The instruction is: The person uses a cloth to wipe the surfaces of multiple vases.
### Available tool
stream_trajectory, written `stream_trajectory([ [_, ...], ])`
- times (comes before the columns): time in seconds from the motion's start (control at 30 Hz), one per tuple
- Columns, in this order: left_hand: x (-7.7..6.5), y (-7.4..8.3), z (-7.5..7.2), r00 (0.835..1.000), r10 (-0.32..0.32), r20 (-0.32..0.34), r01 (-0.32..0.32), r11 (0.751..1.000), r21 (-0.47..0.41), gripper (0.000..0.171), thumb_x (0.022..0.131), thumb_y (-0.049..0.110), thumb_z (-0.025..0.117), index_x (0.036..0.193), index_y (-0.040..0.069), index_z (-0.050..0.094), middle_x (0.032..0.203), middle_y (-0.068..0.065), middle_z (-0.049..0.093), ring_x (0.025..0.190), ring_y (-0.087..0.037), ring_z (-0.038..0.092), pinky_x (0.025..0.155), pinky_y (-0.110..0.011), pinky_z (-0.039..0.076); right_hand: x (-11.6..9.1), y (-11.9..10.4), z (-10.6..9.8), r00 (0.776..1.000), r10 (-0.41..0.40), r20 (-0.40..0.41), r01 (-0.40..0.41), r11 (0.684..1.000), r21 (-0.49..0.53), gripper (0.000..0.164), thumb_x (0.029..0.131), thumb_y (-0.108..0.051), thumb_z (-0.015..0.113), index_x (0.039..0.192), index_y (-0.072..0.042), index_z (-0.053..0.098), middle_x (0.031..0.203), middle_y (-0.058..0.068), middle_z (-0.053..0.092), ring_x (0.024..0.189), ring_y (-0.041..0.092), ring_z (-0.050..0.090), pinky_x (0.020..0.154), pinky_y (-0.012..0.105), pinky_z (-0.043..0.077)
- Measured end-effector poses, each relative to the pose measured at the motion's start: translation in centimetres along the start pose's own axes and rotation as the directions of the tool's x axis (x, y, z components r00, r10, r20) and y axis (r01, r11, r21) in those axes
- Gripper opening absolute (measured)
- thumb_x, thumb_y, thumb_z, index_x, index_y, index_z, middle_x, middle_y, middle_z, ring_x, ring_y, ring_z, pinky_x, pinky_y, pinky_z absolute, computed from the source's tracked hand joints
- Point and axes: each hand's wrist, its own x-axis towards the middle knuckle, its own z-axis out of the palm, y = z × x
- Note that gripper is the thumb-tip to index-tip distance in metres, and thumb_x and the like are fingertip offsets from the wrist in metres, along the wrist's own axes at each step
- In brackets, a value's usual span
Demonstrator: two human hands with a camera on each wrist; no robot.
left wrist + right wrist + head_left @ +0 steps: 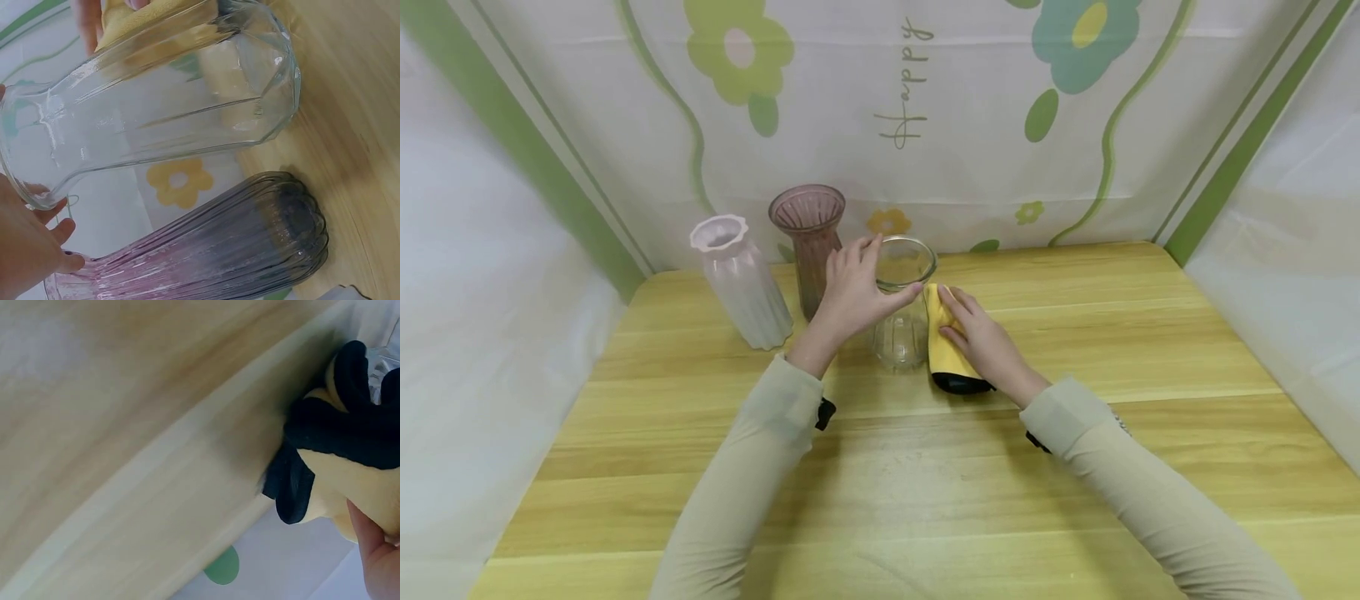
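A clear glass vase stands upright on the wooden table, its rim flared. My left hand holds it at the neck and rim, thumb on the near side and fingers on the far side. On the vase's right side is a yellow cloth with a black border, gripped by my right hand and held up against the glass. The left wrist view shows the cloth's yellow behind the glass. In the right wrist view the folded black border hangs below the fingers.
Left of the clear vase stands a purple ribbed glass vase, close to my left wrist. Farther left is a pink-and-white vase with a scalloped rim. A white flowered curtain hangs along the table's back edge.
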Motion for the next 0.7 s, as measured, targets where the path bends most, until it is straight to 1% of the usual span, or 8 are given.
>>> stream_trajectory([
  [0.07,0.0,0.0,-0.1,1.0,0.006,0.001,-0.006,1.0,0.008,0.093,0.084,0.059,0.059,0.151,0.006,0.023,0.154,-0.015,0.03,0.144,-0.033,0.025,0.12,-0.056,0.007,0.1,-0.1,-0.2,1.0,-0.005,-0.017,0.005,1.0,0.009,0.061,0.095,-0.016,0.058,0.149,-0.008,0.031,0.144,0.024,0.041,0.096,0.04,0.064,0.083,0.046,0.056],
  [0.13,0.0,0.0,-0.2,1.0,0.01,0.01,-0.01,1.0,0.011,0.092,0.084,0.058,0.059,0.151,0.006,0.023,0.154,-0.015,0.03,0.144,-0.033,0.025,0.12,-0.056,0.007,0.3,-0.3,-0.3,0.999,-0.011,-0.039,0.012,1.0,0.018,0.061,0.095,-0.015,0.058,0.149,-0.007,0.032,0.144,0.023,0.042,0.103,0.041,0.062,0.085,0.047,0.055],
  [0.2,0.1,-0.1,-0.3,1.0,0.013,0.025,-0.013,1.0,0.015,0.091,0.085,0.057,0.058,0.152,0.006,0.023,0.155,-0.014,0.029,0.144,-0.034,0.024,0.12,-0.056,0.006,0.5,-0.6,-0.5,0.998,-0.019,-0.061,0.021,0.999,0.027,0.06,0.094,-0.014,0.058,0.149,-0.007,0.032,0.143,0.022,0.043,0.105,0.04,0.062,0.086,0.046,0.055],
  [0.4,0.2,-0.4,-0.6,0.997,0.033,0.069,-0.032,0.999,-0.007,0.089,0.085,0.054,0.056,0.152,0.007,0.022,0.157,-0.014,0.025,0.146,-0.034,0.02,0.12,-0.057,0.004,1.0,-1.4,-1.0,0.996,-0.019,-0.093,0.026,0.997,0.074,0.06,0.096,-0.015,0.055,0.149,-0.007,0.03,0.145,0.019,0.042,0.119,0.039,0.055,0.098,0.047,0.05],
  [0.53,0.2,-0.6,-0.5,0.996,0.048,0.077,-0.047,0.999,-0.014,0.088,0.085,0.053,0.055,0.152,0.007,0.022,0.158,-0.012,0.023,0.147,-0.034,0.018,0.12,-0.058,0.004,1.1,-1.5,-1.1,0.997,0.004,-0.074,0.003,0.996,0.093,0.06,0.096,-0.015,0.056,0.15,-0.008,0.03,0.146,0.018,0.041,0.123,0.039,0.053,0.1,0.047,0.048],
  [0.7,0.2,-0.6,-0.3,0.997,0.048,0.056,-0.047,0.999,-0.023,0.091,0.085,0.057,0.056,0.153,0.007,0.02,0.159,-0.013,0.02,0.147,-0.033,0.016,0.12,-0.058,0.002,0.7,-1.2,-0.7,0.999,0.029,-0.033,-0.026,0.997,0.076,0.061,0.095,-0.015,0.056,0.15,-0.008,0.03,0.146,0.022,0.04,0.12,0.042,0.054,0.098,0.05,0.049],
])
